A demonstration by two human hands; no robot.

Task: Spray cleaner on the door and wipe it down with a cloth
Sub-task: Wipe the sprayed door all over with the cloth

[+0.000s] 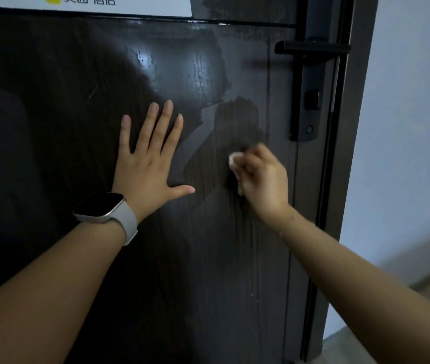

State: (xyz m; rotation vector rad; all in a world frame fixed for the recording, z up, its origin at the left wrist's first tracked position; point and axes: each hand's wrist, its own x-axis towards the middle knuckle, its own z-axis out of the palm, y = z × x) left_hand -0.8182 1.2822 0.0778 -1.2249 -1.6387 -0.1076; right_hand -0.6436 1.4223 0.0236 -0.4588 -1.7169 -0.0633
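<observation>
A dark wood-grain door [64, 88] fills most of the view, with wet streaks and smeared patches across its middle and upper right. My left hand [148, 156] lies flat against the door, fingers spread and straight, a pale smartwatch on the wrist. To its right, my right hand [261, 179] grips a small white cloth [233, 160] and presses it on the door below the wet patch, left of the lock plate. Most of the cloth is hidden under the fingers. No spray bottle is in view.
A black lever handle [311, 48] and lock plate [309, 111] sit at the door's right edge. The dark door frame [345, 179] runs down beside them, with a pale wall [413, 127] to the right. A white sign [130, 5] hangs at the top.
</observation>
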